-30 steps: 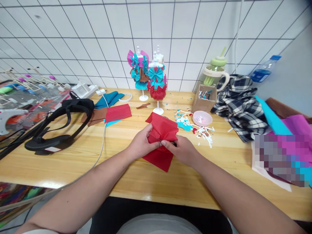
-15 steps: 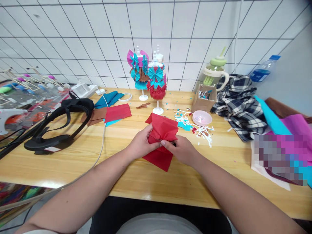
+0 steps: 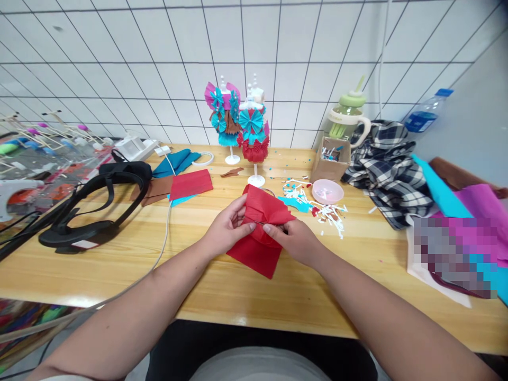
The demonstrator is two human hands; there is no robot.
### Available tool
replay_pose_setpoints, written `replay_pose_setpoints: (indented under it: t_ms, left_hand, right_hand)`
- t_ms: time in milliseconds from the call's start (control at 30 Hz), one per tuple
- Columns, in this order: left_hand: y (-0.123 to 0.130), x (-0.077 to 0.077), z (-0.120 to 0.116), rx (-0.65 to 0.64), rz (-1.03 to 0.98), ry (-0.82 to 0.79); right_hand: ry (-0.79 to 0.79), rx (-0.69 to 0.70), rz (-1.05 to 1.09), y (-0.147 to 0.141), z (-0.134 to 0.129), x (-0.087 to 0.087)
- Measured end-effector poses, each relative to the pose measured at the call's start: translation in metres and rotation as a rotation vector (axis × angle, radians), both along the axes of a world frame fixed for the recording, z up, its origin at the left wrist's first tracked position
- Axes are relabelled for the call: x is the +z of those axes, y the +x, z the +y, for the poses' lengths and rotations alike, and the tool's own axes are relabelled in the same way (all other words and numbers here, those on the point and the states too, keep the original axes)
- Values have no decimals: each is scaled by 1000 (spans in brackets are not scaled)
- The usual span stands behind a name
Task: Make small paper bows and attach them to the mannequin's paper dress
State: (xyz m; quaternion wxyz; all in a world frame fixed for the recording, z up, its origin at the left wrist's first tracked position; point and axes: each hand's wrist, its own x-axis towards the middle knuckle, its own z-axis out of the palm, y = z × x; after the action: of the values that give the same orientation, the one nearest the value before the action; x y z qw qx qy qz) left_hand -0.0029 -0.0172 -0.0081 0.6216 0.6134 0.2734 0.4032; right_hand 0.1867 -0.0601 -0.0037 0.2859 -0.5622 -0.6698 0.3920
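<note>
A piece of red crepe paper [image 3: 265, 203] is held between my two hands above the middle of the table, bunched at its centre. My left hand [image 3: 230, 225] pinches its left side, thumb on top. On the right side, my right hand [image 3: 296, 238] grips the gathered part with thumb and fingers. A thin dark edge shows between the thumbs; what it is cannot be made out. Beneath lies a flat red sheet [image 3: 264, 259]. Beyond the hands stand two small white dress forms decorated with paper, one with red and blue bows [image 3: 254, 143], the other with pink, blue and brown [image 3: 225, 119].
At left lie a black headset [image 3: 115, 211], a white cable, a red sheet [image 3: 192, 184] and blue cloth [image 3: 177, 162]. At right are paper scraps [image 3: 331, 217], a pink bowl [image 3: 327, 191], a cardboard box [image 3: 331, 165], a green-lidded bottle [image 3: 349, 119] and checked cloth [image 3: 389, 169].
My left thumb has shifted down and left along the red paper. The paper's upper part has turned, its right corner now reaching farther right. The view has moved slightly.
</note>
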Motion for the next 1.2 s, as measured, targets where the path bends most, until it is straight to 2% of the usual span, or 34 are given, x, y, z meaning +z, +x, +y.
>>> replay_pose_setpoints:
  t_ms: [300,700,833,967,1200]
  left_hand:
    - [0,-3,1,-24,-4,-26]
    - [2,-1,0,0,-2,-27]
    - [2,-1,-1,-32,-8,-53]
    - [2,0,-3,-64,-2,-41]
    - [1,2,-4,-44,57,8]
  right_hand:
    - [-7,13,18,1,0,1]
    - [35,-6,-100,0,-1,3]
    - [24,-15,-100,-1,-2,3]
    - [21,-15,-106,-1,-1,3]
    - [36,-1,-133,0,-1,3]
